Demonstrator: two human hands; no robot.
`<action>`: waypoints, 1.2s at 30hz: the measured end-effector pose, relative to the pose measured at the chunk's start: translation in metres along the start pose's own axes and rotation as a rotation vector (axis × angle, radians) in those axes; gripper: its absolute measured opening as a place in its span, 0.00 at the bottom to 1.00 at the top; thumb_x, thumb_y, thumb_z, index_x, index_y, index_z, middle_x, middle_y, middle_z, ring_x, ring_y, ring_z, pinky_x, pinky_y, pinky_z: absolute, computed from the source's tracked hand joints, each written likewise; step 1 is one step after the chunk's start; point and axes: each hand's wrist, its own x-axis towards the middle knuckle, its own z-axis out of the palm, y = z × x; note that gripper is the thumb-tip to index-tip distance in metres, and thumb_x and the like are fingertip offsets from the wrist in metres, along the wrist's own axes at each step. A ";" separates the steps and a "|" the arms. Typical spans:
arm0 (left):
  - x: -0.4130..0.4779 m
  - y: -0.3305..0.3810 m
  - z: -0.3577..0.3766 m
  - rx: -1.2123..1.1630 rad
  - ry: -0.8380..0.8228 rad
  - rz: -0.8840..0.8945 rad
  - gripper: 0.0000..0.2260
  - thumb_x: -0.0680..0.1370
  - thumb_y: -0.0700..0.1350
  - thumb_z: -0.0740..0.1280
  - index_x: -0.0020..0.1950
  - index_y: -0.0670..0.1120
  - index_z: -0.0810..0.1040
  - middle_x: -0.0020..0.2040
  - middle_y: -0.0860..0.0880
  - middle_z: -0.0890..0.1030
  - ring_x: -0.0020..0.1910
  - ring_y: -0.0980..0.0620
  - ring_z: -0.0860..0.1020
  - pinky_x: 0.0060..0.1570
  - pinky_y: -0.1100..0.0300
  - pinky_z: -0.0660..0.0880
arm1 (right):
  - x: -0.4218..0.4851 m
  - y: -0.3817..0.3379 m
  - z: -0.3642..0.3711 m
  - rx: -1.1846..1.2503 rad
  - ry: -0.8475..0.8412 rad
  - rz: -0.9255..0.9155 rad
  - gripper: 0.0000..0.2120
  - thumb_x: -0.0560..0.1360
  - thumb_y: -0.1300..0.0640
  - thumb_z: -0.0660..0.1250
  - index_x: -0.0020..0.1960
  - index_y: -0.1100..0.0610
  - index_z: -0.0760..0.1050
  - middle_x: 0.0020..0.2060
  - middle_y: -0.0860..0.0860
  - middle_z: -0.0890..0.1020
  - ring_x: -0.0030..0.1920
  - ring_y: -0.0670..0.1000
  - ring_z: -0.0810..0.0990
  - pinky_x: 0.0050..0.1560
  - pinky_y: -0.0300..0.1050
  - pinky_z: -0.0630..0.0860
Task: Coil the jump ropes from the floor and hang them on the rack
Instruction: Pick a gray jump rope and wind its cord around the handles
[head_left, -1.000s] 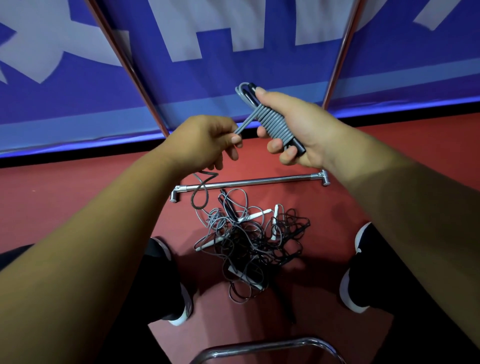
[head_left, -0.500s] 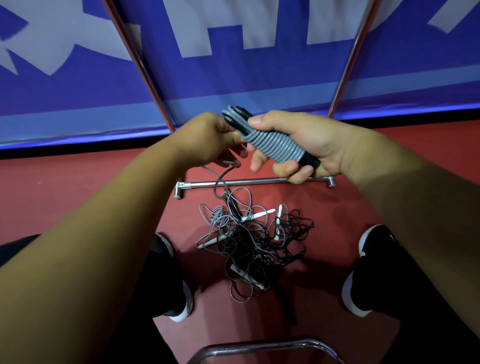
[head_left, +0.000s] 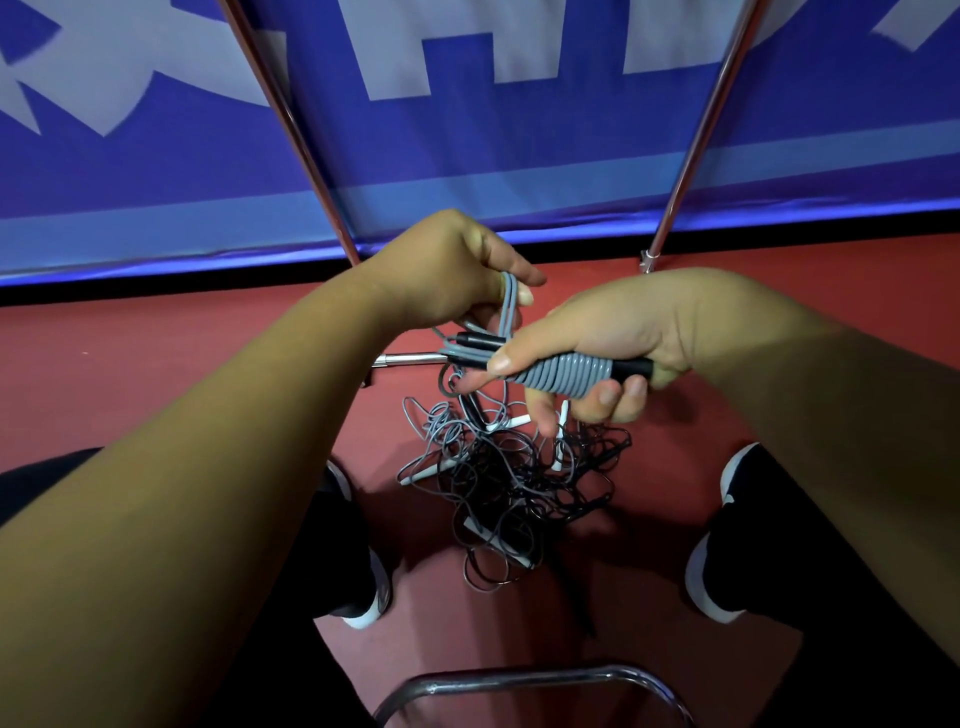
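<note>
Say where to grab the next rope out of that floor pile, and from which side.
Take the white handle poking out at the left edge of the pile. It looks stiff, lies flat on the floor and points away from the loops, so pinch it across its width from above and from the left; cord grabbed mid-tangle would likely drag the rest along.

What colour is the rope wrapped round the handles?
The rope is grey, coiled round black handles; the head view shows it.
</note>
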 end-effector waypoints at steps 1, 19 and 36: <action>0.000 0.001 0.000 -0.005 0.005 0.003 0.10 0.78 0.38 0.75 0.58 0.46 0.88 0.42 0.41 0.88 0.37 0.51 0.84 0.43 0.59 0.84 | 0.001 0.001 -0.001 0.011 0.012 -0.001 0.16 0.83 0.44 0.66 0.69 0.41 0.81 0.40 0.55 0.84 0.25 0.47 0.65 0.23 0.32 0.59; 0.001 0.010 -0.018 0.474 0.099 0.174 0.13 0.85 0.52 0.64 0.44 0.50 0.80 0.35 0.54 0.82 0.30 0.60 0.80 0.34 0.72 0.70 | 0.020 0.008 -0.039 0.027 0.764 -0.200 0.10 0.81 0.44 0.70 0.56 0.49 0.77 0.39 0.51 0.77 0.26 0.48 0.72 0.27 0.37 0.65; 0.005 -0.003 -0.006 0.021 0.035 -0.163 0.09 0.84 0.42 0.66 0.52 0.37 0.82 0.34 0.42 0.86 0.32 0.48 0.84 0.36 0.61 0.83 | 0.022 -0.001 -0.034 0.118 0.825 -0.358 0.25 0.81 0.29 0.59 0.57 0.49 0.77 0.36 0.52 0.76 0.25 0.50 0.71 0.29 0.38 0.65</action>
